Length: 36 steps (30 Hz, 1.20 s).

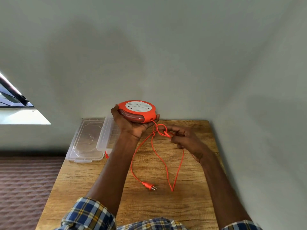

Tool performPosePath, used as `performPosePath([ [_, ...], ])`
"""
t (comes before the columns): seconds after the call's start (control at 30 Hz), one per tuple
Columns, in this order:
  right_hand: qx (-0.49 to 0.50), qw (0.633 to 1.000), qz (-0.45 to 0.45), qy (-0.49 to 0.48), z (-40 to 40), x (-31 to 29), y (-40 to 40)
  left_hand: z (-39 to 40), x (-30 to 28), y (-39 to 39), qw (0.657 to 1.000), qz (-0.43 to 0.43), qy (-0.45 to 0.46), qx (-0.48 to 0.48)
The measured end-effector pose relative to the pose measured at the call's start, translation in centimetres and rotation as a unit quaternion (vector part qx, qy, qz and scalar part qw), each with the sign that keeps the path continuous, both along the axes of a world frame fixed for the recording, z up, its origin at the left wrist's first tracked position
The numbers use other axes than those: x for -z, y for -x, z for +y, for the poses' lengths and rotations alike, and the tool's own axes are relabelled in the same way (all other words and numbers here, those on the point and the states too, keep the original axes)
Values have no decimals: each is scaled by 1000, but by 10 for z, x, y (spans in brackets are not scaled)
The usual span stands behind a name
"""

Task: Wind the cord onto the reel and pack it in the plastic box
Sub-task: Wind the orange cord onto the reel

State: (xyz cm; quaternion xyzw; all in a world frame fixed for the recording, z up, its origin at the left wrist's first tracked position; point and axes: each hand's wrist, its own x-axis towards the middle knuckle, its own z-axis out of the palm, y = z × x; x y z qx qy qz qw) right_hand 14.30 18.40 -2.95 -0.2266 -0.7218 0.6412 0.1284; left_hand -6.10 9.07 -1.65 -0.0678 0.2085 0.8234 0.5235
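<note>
Winding step, cord mostly reeled.
Left hand (132,125) grips the reel (137,112) mid-frame; right hand (184,140) pinches the cord (159,156), next feeding slack in.

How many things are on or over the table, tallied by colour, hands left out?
Orange: 2, the reel held by the left hand, and its cord, pinched by the right hand.
Clear plastic: 2, the box and its lid.
Total: 4.
</note>
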Motion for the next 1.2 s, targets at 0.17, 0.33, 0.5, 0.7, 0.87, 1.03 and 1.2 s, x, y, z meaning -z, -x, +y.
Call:
performPosePath([
  [0.17, -61, 989, 75, 112, -1, 0, -4, -2, -3, 1, 1000, -2, -10, -3],
  [0.33, 75, 974, 105, 189, -8, 0, 3, -2, -9, -4, 1000, 16, 0, -1],
  [0.5, 158, 947, 163, 227, -12, -2, 16, -1, -11, -10, 1000, 18, -7, 17],
  [0.7, 195, 938, 135, 251, -12, -6, 15, 3, -17, -16, 999, 36, 5, 23],
  [0.87, 179, 958, 65, 217, -6, -10, 13, 4, -21, -22, 997, 58, 15, 41],
  [1.03, 180, 957, 32, 226, -3, -12, 3, 3, -22, -19, 998, 60, 12, 34],
  [1.2, 150, 964, 19, 218, -4, -14, 4, 2, -22, -24, 997, 67, 6, 43],
])
